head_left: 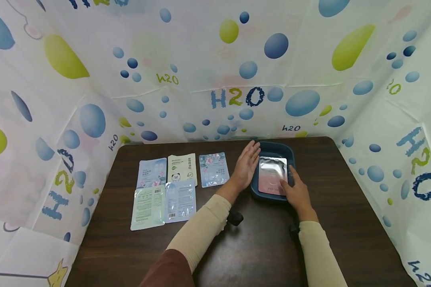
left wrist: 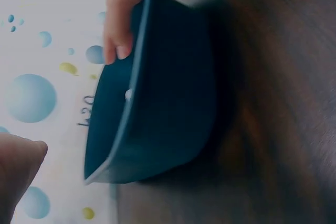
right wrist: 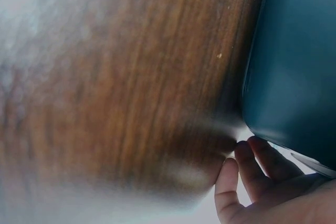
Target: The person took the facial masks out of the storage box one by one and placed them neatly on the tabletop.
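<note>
A dark blue plastic basin (head_left: 274,146) stands toward the back right of the table, with a pink and silver sheet mask packet (head_left: 273,175) lying in it. My left hand (head_left: 245,167) is held along the basin's left side, fingers straight and together. At the right wall my right hand (head_left: 299,193) holds the basin, its thumb over the rim by the packet. Several of its fingers (right wrist: 252,169) show low beside the outer wall in the right wrist view. The left wrist view shows the basin's outer side (left wrist: 173,93) and the left thumb (left wrist: 21,163).
Left of the basin lie several more sheet mask packets: a blue floral one (head_left: 214,169), another floral one (head_left: 152,172), a cream one (head_left: 182,167), a green one (head_left: 148,207) and a light blue one (head_left: 180,201). Printed cloth (head_left: 201,59) surrounds the dark wooden table (head_left: 251,247).
</note>
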